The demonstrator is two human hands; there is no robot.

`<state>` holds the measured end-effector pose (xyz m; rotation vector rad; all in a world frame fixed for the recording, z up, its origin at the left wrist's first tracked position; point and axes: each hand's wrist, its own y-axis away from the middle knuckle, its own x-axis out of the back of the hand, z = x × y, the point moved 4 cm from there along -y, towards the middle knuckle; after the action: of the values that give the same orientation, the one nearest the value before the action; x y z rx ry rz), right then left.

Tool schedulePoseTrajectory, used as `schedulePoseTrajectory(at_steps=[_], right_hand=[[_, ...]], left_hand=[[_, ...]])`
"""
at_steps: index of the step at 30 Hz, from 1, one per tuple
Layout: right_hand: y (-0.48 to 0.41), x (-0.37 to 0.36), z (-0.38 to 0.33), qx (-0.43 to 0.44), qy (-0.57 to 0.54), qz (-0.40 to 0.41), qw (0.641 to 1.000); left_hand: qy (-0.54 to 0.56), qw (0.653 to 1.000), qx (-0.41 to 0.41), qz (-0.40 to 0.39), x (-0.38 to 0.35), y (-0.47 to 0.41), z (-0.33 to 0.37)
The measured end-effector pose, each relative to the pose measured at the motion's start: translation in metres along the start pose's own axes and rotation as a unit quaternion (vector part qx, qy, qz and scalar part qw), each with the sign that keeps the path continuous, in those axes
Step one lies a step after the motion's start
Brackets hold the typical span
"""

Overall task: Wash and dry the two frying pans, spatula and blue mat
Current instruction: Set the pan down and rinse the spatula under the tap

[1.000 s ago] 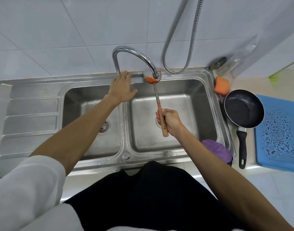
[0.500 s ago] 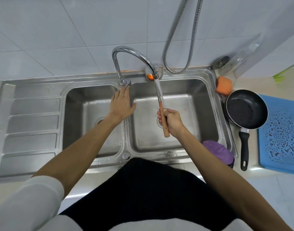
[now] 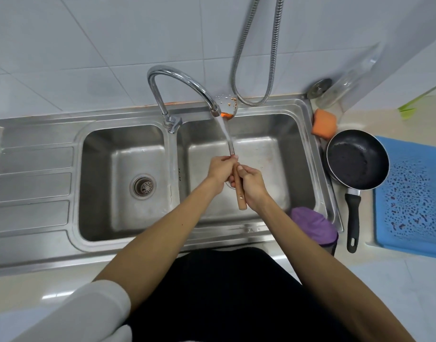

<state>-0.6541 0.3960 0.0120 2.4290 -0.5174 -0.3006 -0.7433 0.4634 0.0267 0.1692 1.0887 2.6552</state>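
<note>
Plainly the spatula is being rinsed: seen from the head camera, the slotted steel spatula with its wooden handle point(image 3: 231, 148) stands over the right basin of the stainless double sink point(image 3: 298, 156), its head tucked under the spout of the curved chrome tap point(image 3: 182, 77) with orange residue clinging to it. Water point(image 3: 224, 129) runs down the shaft toward the hands. The right hand point(image 3: 251, 182) has its fingers wrapped round the wooden handle, while the left hand point(image 3: 220, 170) has its fingers closed on the metal shaft just above it. To do this well, I'd say the left fingers should slide up and rub the slotted head on both faces, turning it under the stream until the orange bits lift, with the handle kept low so splashes stay in the basin. On the pale counter to the right sits a black non-stick frying pan point(image 3: 357, 159), its rim overlapping the wet blue perforated mat point(image 3: 414, 193); I can see only one pan. An orange sponge point(image 3: 324, 123) rests at the sink's back corner, beside a clear glass jar point(image 3: 345, 90) on its side, and a purple cloth point(image 3: 313, 223) lies at the front corner. A ribbed metal hose point(image 3: 256, 58) loops down the white tiled wall point(image 3: 88, 58).
</note>
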Motion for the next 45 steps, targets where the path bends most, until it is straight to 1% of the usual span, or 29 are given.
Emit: schedulePoseTrajectory(at_steps=[3,5,6,8,9,11,14,15,18,21,22,24,27,29,31,33,34,39,41,43,44,45], right_hand=[[0.002,0.003,0.0,-0.007,-0.013,-0.002,1.0],[0.004,0.005,0.0,-0.019,-0.023,-0.015,0.999],[0.005,0.007,-0.001,-0.024,-0.011,-0.028,0.999],[0.004,0.014,-0.004,-0.022,0.066,-0.058,0.996],[0.002,0.021,-0.006,-0.017,0.115,-0.059,0.992],[-0.009,0.044,-0.012,-0.006,0.175,-0.008,0.985],[-0.036,0.095,-0.034,0.019,0.175,0.096,0.98],[-0.046,0.113,-0.045,0.036,0.189,0.132,0.972],[-0.07,0.16,-0.092,0.095,0.299,0.22,0.924],[-0.088,0.188,-0.136,0.178,0.363,0.259,0.877],[-0.097,0.194,-0.146,0.193,0.384,0.264,0.863],[-0.114,0.202,-0.159,0.179,0.441,0.263,0.839],[-0.145,0.209,-0.154,0.117,0.54,0.226,0.802],[-0.161,0.212,-0.148,0.075,0.605,0.203,0.766],[-0.171,0.213,-0.143,0.035,0.63,0.213,0.746],[-0.175,0.215,-0.144,0.009,0.637,0.234,0.735],[-0.176,0.216,-0.146,0.005,0.632,0.242,0.737],[-0.186,0.224,-0.153,0.004,0.586,0.233,0.776],[-0.182,0.219,-0.158,0.005,0.552,0.253,0.794],[-0.171,0.201,-0.159,0.07,0.514,0.259,0.815],[-0.161,0.185,-0.156,0.122,0.502,0.24,0.822],[-0.149,0.167,-0.148,0.178,0.499,0.203,0.824]], left_hand=[[0.026,0.999,0.018,0.013,-0.006,-0.005,-0.004],[0.022,0.999,0.015,0.027,-0.008,-0.006,-0.006],[0.016,0.999,0.012,0.037,-0.008,-0.006,-0.007],[0.009,0.998,0.012,0.066,-0.008,-0.008,-0.013],[0.004,0.996,0.017,0.082,-0.006,-0.01,-0.018],[-0.003,0.994,0.039,0.106,0.0,-0.012,-0.028],[-0.008,0.993,0.061,0.099,0.007,-0.008,-0.043],[-0.014,0.993,0.065,0.095,0.01,-0.007,-0.048],[-0.028,0.991,0.088,0.099,0.02,-0.004,-0.061],[-0.049,0.99,0.097,0.094,0.027,0.005,-0.066],[-0.055,0.99,0.097,0.091,0.029,0.007,-0.068],[-0.075,0.989,0.099,0.083,0.033,0.011,-0.071],[-0.081,0.987,0.116,0.074,0.036,0.01,-0.077],[-0.075,0.986,0.132,0.07,0.036,0.006,-0.078],[-0.07,0.985,0.146,0.066,0.033,0.002,-0.077],[-0.066,0.984,0.156,0.056,0.03,0.0,-0.075],[-0.062,0.984,0.159,0.051,0.029,-0.001,-0.072],[-0.045,0.984,0.17,0.03,0.023,-0.008,-0.063],[-0.042,0.984,0.173,0.02,0.021,-0.012,-0.062],[-0.037,0.985,0.17,0.009,0.017,-0.014,-0.06],[-0.032,0.985,0.167,0.005,0.015,-0.013,-0.058],[-0.027,0.986,0.165,0.001,0.013,-0.011,-0.056]])
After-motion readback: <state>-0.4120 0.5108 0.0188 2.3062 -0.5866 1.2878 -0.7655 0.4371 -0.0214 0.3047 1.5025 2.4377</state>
